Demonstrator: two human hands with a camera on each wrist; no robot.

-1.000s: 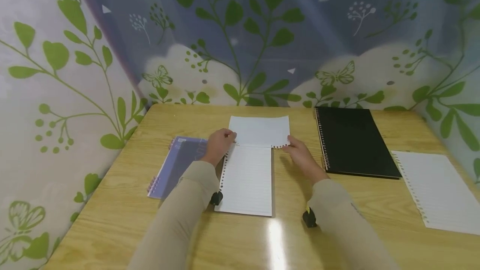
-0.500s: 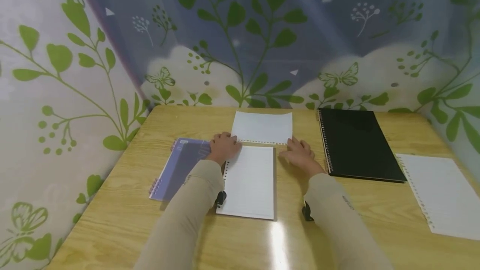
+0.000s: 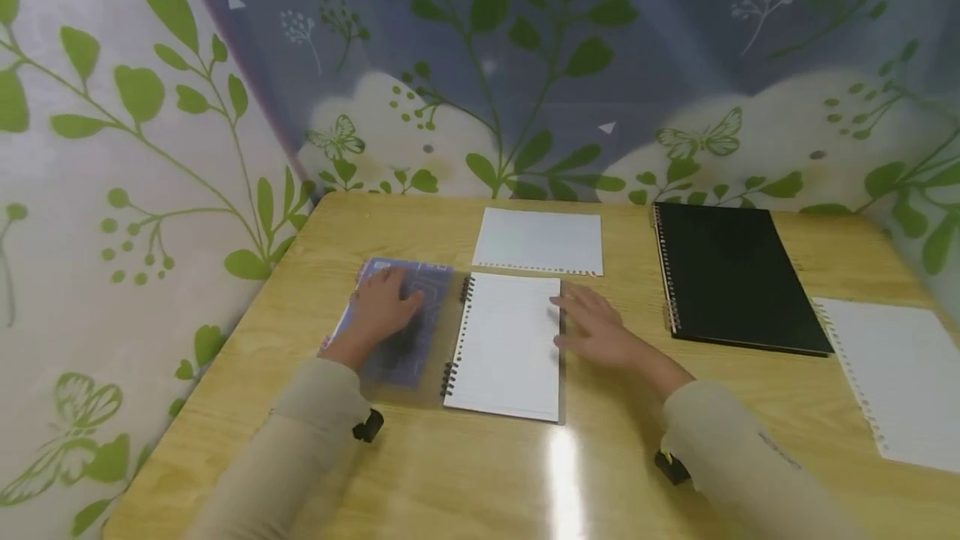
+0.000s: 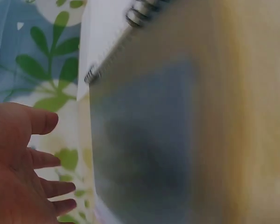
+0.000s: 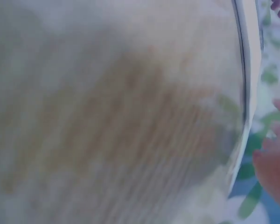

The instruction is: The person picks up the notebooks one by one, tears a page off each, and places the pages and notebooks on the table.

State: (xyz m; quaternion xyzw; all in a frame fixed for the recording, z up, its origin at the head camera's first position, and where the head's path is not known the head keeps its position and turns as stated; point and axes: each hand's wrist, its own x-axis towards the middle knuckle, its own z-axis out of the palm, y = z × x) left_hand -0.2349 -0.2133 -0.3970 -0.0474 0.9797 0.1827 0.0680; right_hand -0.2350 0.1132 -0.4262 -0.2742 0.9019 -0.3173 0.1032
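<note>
A spiral notebook (image 3: 506,348) lies on the table in the head view, its lined white page up. Its see-through cover (image 3: 429,386) spreads left from the dark coil, overlapping a purple-blue notebook (image 3: 397,352). My left hand (image 3: 381,305) is over that purple-blue notebook, fingers spread, holding nothing; its fingers (image 4: 46,159) are straight in the left wrist view. My right hand (image 3: 600,327) reaches to the page's right edge, fingertips over the paper, nothing in its grasp. Behind the notebook lies a loose sheet (image 3: 538,240) with a torn, punched edge towards me.
A black spiral notebook (image 3: 742,277) lies at the back right of the wooden table (image 3: 480,482). Beside it, near the right edge, is another loose punched sheet (image 3: 892,382). A leaf-patterned wall covering (image 3: 525,65) rises behind the table.
Both hands have let go of the loose sheet, which lies flat at the back. My left hand has moved left, and the see-through cover now spreads over the purple-blue notebook.
</note>
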